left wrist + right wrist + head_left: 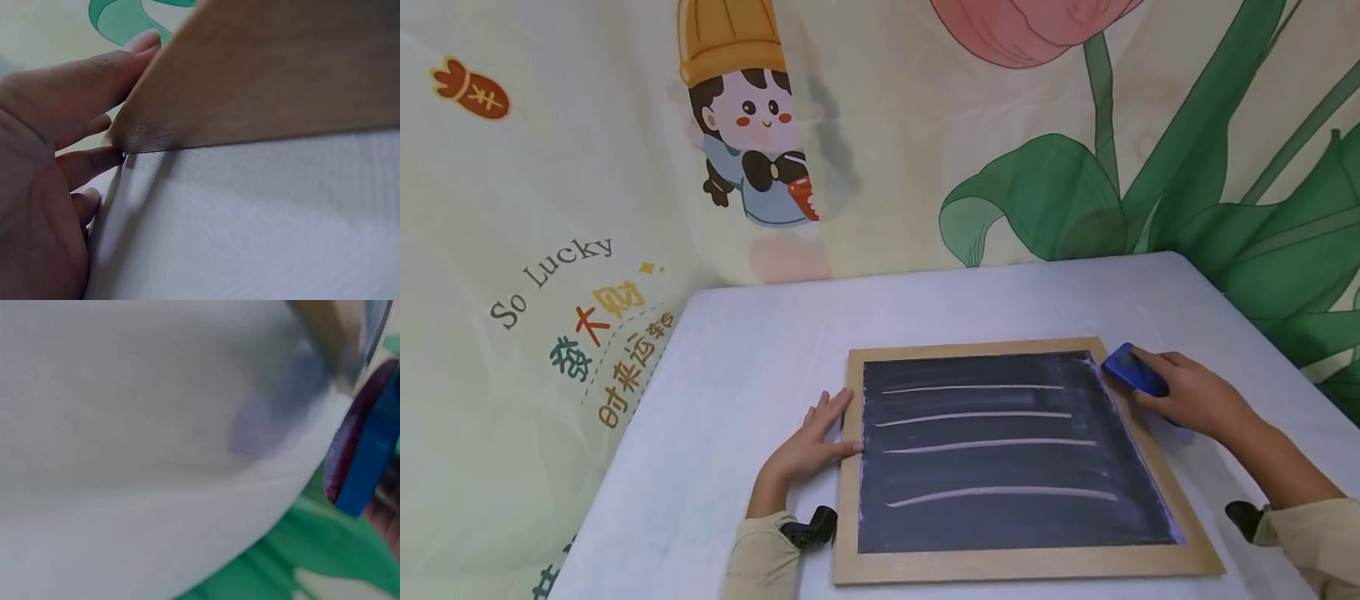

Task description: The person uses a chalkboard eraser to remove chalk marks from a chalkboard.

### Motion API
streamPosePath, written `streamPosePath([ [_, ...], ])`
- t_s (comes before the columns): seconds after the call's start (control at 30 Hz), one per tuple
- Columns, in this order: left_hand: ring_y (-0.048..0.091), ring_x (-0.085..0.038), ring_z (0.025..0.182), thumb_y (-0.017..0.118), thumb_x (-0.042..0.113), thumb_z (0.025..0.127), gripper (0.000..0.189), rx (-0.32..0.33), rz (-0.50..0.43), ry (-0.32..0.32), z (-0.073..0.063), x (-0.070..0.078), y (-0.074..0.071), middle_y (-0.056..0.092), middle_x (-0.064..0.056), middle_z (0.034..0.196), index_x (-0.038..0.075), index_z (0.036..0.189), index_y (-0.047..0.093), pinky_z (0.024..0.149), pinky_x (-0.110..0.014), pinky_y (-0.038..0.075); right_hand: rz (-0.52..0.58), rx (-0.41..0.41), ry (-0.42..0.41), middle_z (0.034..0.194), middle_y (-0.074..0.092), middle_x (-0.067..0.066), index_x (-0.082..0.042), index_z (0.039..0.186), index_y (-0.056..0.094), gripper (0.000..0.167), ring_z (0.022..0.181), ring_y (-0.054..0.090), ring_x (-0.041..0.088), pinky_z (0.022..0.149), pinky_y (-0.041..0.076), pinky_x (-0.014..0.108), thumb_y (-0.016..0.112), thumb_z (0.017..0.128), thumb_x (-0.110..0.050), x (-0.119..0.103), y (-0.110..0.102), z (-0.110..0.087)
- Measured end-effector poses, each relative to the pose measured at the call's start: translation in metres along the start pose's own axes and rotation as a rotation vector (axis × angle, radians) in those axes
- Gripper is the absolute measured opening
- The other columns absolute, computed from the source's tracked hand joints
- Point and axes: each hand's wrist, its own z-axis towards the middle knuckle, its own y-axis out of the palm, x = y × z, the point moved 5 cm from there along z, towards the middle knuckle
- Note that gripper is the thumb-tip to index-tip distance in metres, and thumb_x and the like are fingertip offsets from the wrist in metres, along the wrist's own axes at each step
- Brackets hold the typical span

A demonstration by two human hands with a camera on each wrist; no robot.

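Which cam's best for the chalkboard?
Head: nearly all of the chalkboard shows, including wooden frame and four chalk lines. Left wrist gets only brown frame wood, close up; right wrist, just a blurred part, upper right.

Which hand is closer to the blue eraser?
The right. The right hand is holding the eraser, near the board's far right corner. The left hand is across the board from it, touching the left edge.
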Motion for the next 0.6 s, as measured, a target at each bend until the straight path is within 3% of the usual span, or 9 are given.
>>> streamPosePath([
  [0.13,-0.006,-0.025,0.142,0.071,0.034,0.077,0.085,0.003,-0.005,0.022,0.000,0.001,0.000,0.014,0.001,0.154,0.025,0.146,0.023,0.113,-0.053,-0.002,-0.059,-0.017,-0.195,0.123,0.049,0.029,-0.003,0.132,0.046,0.063,0.106,0.050,0.046,0.077,0.049,0.056,0.069,0.077,-0.024,-0.026,-0.006,0.005],
  [0.23,-0.007,-0.024,0.142,0.071,0.033,0.077,0.084,0.004,-0.017,0.024,-0.003,0.000,-0.003,0.014,0.001,0.154,0.024,0.146,0.023,0.113,-0.053,-0.004,-0.090,-0.038,-0.279,0.122,0.053,0.028,-0.006,0.125,0.055,0.055,0.102,0.054,0.043,0.074,0.051,0.052,0.071,0.074,-0.019,-0.039,-0.006,0.017],
  [0.4,-0.006,-0.023,0.142,0.071,0.031,0.077,0.083,0.012,-0.015,0.047,-0.005,0.002,-0.007,0.015,0.001,0.154,0.022,0.146,0.024,0.114,-0.050,-0.004,-0.034,-0.118,-0.316,0.121,0.055,0.028,-0.007,0.122,0.059,0.052,0.095,0.057,0.034,0.068,0.052,0.041,0.073,0.073,-0.019,-0.044,-0.004,0.035],
  [0.6,-0.006,-0.024,0.142,0.072,0.027,0.078,0.083,-0.004,0.005,0.087,-0.003,0.007,-0.002,0.017,-0.002,0.153,0.017,0.146,0.024,0.115,-0.047,-0.005,0.032,-0.147,-0.322,0.121,0.054,0.030,-0.006,0.122,0.059,0.053,0.098,0.059,0.036,0.070,0.053,0.041,0.073,0.073,-0.019,-0.035,-0.002,0.033],
])
